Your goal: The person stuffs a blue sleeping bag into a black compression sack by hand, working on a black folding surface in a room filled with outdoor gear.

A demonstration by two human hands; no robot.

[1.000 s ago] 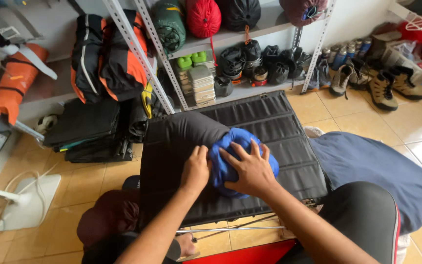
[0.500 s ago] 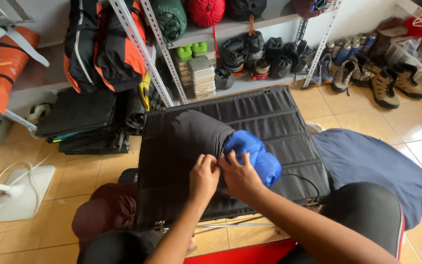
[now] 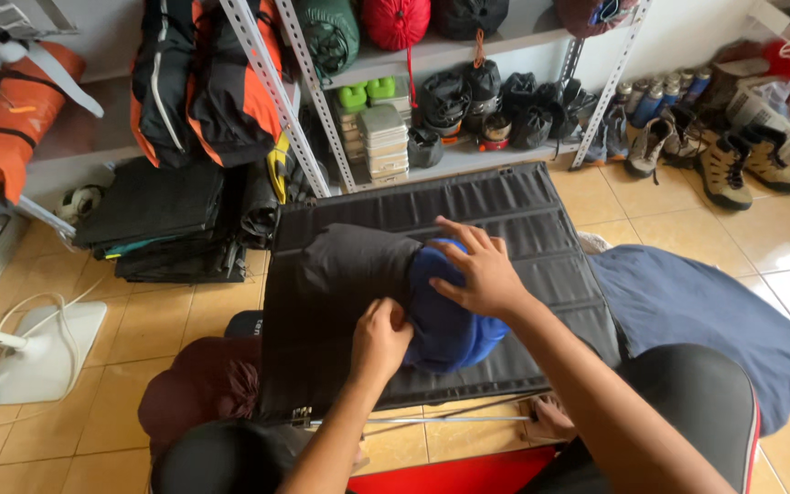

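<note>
Seen from above, a person's right hand (image 3: 477,274) lies flat with fingers spread over a blue stuffed bundle (image 3: 450,320), pressing down rather than closing around it. The left hand (image 3: 381,337) is curled, fingers pinching the black fabric sack (image 3: 340,274) where it meets the bundle's edge. The bundle sits half inside the sack, both resting on a black quilted pad (image 3: 523,210) on the tiled floor (image 3: 75,448). The left fingertips are tucked out of sight in the folds. Behind, metal shelving (image 3: 468,155) holds camping gear; hiking boots (image 3: 724,165) stand at right.
</note>
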